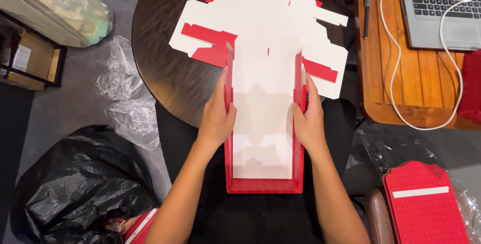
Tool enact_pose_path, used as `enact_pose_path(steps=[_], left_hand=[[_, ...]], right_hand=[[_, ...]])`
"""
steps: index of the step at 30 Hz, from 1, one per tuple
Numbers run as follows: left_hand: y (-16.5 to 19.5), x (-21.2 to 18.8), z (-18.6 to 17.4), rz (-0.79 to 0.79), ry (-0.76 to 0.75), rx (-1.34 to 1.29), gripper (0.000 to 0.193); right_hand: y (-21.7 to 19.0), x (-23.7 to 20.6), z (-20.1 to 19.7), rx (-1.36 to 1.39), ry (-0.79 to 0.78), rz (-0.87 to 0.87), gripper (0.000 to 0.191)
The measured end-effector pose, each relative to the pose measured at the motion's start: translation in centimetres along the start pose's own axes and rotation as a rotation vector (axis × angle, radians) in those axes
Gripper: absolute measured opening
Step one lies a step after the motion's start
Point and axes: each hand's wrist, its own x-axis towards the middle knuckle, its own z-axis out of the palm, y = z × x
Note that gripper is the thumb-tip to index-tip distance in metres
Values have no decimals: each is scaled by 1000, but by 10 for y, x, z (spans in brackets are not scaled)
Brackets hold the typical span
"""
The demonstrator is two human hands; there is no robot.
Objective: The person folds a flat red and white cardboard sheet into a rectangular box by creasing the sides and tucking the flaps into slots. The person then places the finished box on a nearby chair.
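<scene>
A red cardboard box blank with a white inside [263, 118] lies over my lap and the near edge of a round dark table [160, 58]. Its two long side flaps and the near end flap stand folded up. My left hand [216, 116] presses the left flap from outside, thumb over its top edge. Against the right flap my right hand [308, 118] does the same. More flat red and white blanks [260, 8] are spread on the table beyond the held one.
A black rubbish bag [75, 184] and crumpled clear plastic [125, 103] lie on the floor at left. At right stands a wooden table [396, 58] with a laptop [443, 8], a white cable and a pen. A stack of red dotted blanks [426, 206] rests at lower right.
</scene>
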Motion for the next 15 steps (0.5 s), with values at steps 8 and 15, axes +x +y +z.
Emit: enact_pose_path(steps=[8, 15], left_hand=[[-23, -32, 11, -147, 45, -334, 68], [-26, -54, 19, 38, 121, -236, 62]], right_hand=[[20, -48, -3, -25, 194, -180, 68], [16, -74, -10, -175, 233, -334, 67]])
